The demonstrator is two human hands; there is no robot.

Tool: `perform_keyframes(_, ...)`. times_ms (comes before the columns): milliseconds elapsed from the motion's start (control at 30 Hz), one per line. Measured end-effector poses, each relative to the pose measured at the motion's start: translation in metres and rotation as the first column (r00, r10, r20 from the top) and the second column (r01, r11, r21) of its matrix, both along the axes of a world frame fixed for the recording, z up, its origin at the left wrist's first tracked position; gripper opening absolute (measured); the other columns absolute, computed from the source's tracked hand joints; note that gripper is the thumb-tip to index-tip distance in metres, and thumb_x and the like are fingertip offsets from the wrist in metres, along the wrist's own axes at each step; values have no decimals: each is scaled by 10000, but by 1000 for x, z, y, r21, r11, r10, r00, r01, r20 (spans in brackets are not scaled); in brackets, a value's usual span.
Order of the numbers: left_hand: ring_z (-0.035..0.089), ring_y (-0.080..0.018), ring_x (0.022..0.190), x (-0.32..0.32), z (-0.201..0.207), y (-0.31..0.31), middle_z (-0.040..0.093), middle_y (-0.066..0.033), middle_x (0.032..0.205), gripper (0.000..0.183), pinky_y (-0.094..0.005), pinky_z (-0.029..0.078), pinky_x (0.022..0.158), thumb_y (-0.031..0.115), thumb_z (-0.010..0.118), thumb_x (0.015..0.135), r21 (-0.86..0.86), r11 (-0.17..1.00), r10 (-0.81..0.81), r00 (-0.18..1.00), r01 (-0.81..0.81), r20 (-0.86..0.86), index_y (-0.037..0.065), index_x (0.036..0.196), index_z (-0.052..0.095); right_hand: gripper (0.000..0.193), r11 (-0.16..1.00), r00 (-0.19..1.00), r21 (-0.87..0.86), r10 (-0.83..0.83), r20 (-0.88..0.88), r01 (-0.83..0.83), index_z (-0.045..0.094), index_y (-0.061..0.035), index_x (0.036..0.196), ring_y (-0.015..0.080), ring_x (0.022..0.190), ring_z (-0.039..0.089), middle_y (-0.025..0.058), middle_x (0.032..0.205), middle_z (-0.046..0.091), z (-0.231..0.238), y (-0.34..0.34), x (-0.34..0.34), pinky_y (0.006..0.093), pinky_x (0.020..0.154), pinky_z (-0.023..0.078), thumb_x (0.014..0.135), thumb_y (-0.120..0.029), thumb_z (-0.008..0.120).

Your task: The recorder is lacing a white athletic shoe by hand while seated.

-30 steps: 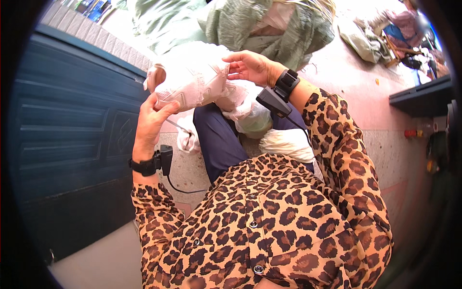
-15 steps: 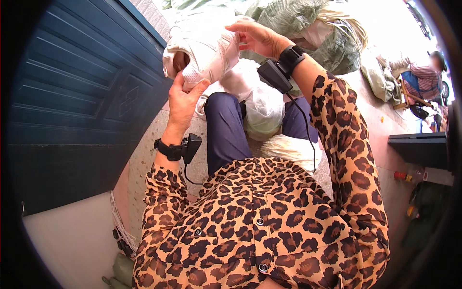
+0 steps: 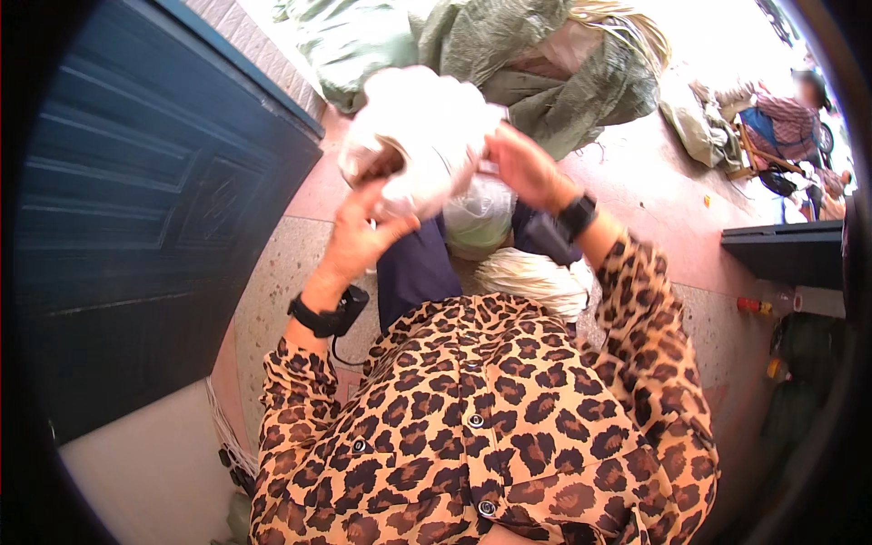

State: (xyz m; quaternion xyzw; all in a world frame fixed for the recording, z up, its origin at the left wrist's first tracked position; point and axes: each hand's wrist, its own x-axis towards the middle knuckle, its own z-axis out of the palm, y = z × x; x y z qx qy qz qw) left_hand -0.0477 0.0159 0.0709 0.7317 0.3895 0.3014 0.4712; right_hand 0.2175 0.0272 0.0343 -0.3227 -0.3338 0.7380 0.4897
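A white shoe upper (image 3: 427,136), blurred by motion, is held up in front of my knees. Its dark opening faces my left side. My left hand (image 3: 359,236) grips the near edge by that opening, thumb on the outside and fingers partly hidden. At the far right side of the upper is my right hand (image 3: 529,168), its fingers smeared, so whether it pinches anything does not show. Below, a whitish plastic bag (image 3: 480,218) sits between my knees. A bundle of pale cords (image 3: 536,280) lies close to my lap.
A dark blue panelled door (image 3: 154,209) stands close on my left. Large green woven sacks (image 3: 545,82) are heaped ahead. To the far right, another person (image 3: 781,118) sits beside a pale sack (image 3: 695,123). A dark ledge (image 3: 786,241) juts in at the right.
The shoe upper has come nearer to me and a little right, tilting as it moved. Both hands came nearer with it, and my right hand also shifted right. My view has shifted slightly.
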Motion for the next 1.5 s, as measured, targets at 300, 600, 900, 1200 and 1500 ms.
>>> perform_keyframes(300,546,-328,782,54,-54,-28,533,-119,958,482,-399,455,691,280,747,592,321,808,-279,801,494,-530,192,1035,578,469,669,843,-654,-530,-86,354,458,-94,1199,194,1050,497,41,1174,525,-118,-89,-15,358,898,396,879,-433,407)
perform_keyframes(600,528,-329,751,40,-61,-61,537,-133,932,494,-402,441,657,232,743,594,458,805,-78,832,377,-549,160,1052,573,410,830,889,-412,-448,-91,376,446,-17,1199,185,1072,485,82,1184,520,-107,-72,-17,317,937,369,923,-305,356)
perform_keyframes(900,555,-319,911,57,-80,-29,528,-141,1035,503,-401,459,758,359,704,654,88,875,-350,748,475,-564,140,1084,561,444,602,847,-601,-300,440,525,445,-22,1209,244,1051,513,153,1142,536,-124,-82,-13,332,873,402,887,-309,340)
perform_keyframes(1200,534,-337,777,50,-86,-57,518,-145,939,314,-408,440,678,199,637,741,223,851,-356,834,475,-421,32,975,512,511,920,306,213,-318,897,330,440,22,1126,333,1032,461,202,1084,478,-57,-128,-30,384,880,384,721,-213,644)
perform_keyframes(1500,585,-397,669,61,-83,-25,583,-243,683,334,-442,464,605,266,561,795,74,996,-4,838,53,-546,-58,831,489,483,941,219,269,-312,924,206,419,-3,1107,339,1007,454,191,1045,446,-64,-131,-34,390,847,398,692,-111,642)
